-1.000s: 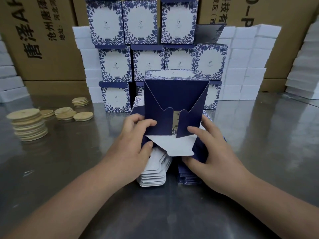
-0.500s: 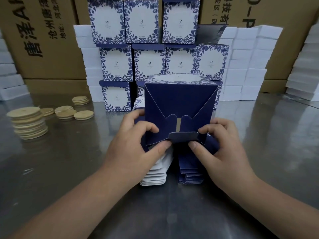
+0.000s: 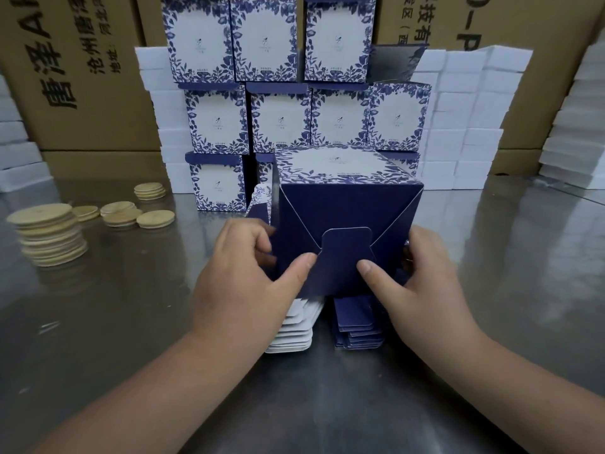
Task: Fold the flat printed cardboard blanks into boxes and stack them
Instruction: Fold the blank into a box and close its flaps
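A: What is the work surface looking like?

B: A steel table point(image 3: 131, 322) is stretching from left to right, and its brushed top is reflecting pale light in soft patches.

A: And what is closing off the far side?

B: Brown cartons point(image 3: 82, 93) with black printed characters are standing there like a wall. White blocks point(image 3: 465, 119) are piling up in front of them, and wooden discs point(image 3: 49, 234) are sitting in stacks at the left.
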The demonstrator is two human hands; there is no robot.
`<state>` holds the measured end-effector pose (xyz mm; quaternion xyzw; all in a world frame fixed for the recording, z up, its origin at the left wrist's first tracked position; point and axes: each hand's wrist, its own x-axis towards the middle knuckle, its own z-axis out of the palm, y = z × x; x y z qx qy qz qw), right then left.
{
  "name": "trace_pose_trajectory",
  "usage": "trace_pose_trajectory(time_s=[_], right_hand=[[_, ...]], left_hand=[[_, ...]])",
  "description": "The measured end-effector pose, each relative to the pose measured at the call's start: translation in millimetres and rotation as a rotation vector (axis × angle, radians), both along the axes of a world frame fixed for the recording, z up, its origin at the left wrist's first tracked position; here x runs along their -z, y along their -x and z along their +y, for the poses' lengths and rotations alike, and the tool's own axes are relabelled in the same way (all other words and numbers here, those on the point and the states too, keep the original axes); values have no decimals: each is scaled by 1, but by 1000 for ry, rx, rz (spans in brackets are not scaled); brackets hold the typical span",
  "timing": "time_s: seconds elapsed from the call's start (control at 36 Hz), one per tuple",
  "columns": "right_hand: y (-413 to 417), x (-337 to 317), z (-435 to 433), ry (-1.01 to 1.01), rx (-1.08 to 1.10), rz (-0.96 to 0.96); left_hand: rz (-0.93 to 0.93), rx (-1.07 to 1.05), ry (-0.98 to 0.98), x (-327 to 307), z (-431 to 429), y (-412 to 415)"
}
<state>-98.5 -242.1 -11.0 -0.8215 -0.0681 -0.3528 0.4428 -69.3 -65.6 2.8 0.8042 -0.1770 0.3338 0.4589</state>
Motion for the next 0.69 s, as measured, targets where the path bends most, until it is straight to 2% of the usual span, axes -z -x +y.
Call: trace_pose_trajectory(time_s=[0.08, 0.19, 0.28, 0.39, 0.69], right_hand=[[0, -1, 1, 44, 6, 14], [0, -1, 3, 27, -54, 59], [-1, -1, 4, 0, -137, 88], [-1, 0, 4, 56, -127, 109], [-3, 9, 0, 67, -41, 186]], left_hand=[[109, 18, 14, 2, 0, 0], [100, 67, -129, 3, 2, -5], [133, 66, -153, 2, 2, -8], [194, 81, -210, 7, 2, -12], [245, 111, -154, 9, -2, -8]])
